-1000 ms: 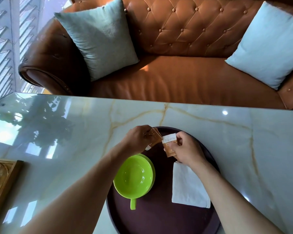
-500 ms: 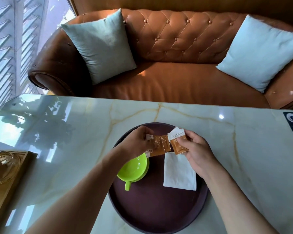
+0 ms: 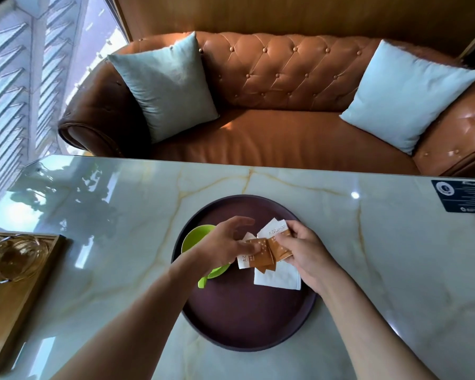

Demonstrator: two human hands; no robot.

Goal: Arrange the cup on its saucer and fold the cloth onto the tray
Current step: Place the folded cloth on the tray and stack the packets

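**Both hands on sachets above the tray**

From my seat, two bare forearms reach in from the near edge of the table [image 3: 121, 270] and meet over the round dark tray [image 3: 244, 325], which sits toward the table's middle. My left hand [image 3: 225, 242] is palm down, wrist bent a little; its thumb and lower fingers pinch a small fan of orange-and-white sachets [image 3: 258, 255], while the index finger stands spread and lifted. My right hand [image 3: 305, 253] comes in from the right and its fingers [image 3: 283, 237] pinch one more sachet [image 3: 276, 231] at its edge, touching the left hand's bundle. How many sachets are in the bundle I cannot tell; at least three overlap.

Under the hands lie one folded white cloth [image 3: 277, 277] on the tray's right half and one green cup [image 3: 196, 237] on the left half, its handle pointing to the near edge; whether a saucer lies beneath it I cannot tell.

At the table's near left corner sits one wooden tray [image 3: 17, 292] with glassware. Beyond the far edge stands one brown sofa [image 3: 285, 78] with two pale blue cushions [image 3: 167, 86].
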